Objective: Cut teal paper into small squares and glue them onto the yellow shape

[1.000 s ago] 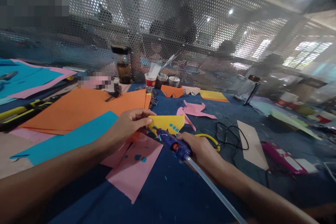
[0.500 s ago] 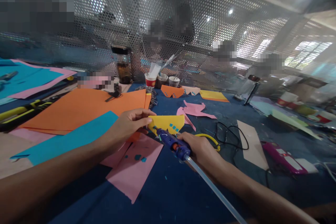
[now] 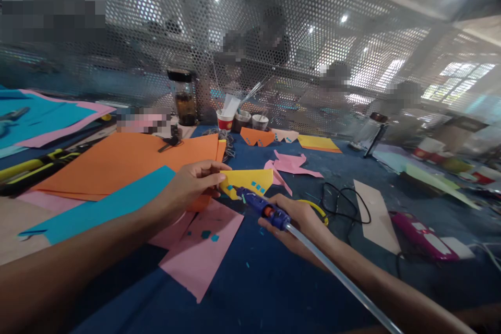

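Observation:
My left hand (image 3: 193, 185) pinches the left corner of a yellow paper cut-out (image 3: 250, 180) that carries small blue squares, held just above the blue table (image 3: 250, 282). My right hand (image 3: 301, 224) grips a blue glue gun (image 3: 264, 209) with a clear glue stick (image 3: 336, 276) trailing from its back. The gun's nozzle points at the lower edge of the yellow piece. A pink sheet (image 3: 203, 250) with a few blue squares lies under both hands.
Orange (image 3: 125, 159), blue (image 3: 97, 209) and pink sheets lie to the left. Paper cups (image 3: 225, 119) and a dark jar (image 3: 183, 96) stand by a perforated metal screen. A black cable (image 3: 344, 203), pink scraps (image 3: 291, 164) and a pink tool (image 3: 420, 229) lie to the right.
My right hand and the glue gun have shifted slightly right and up, and the gun now lies at a flatter angle. The left hand holds the yellow piece almost still.

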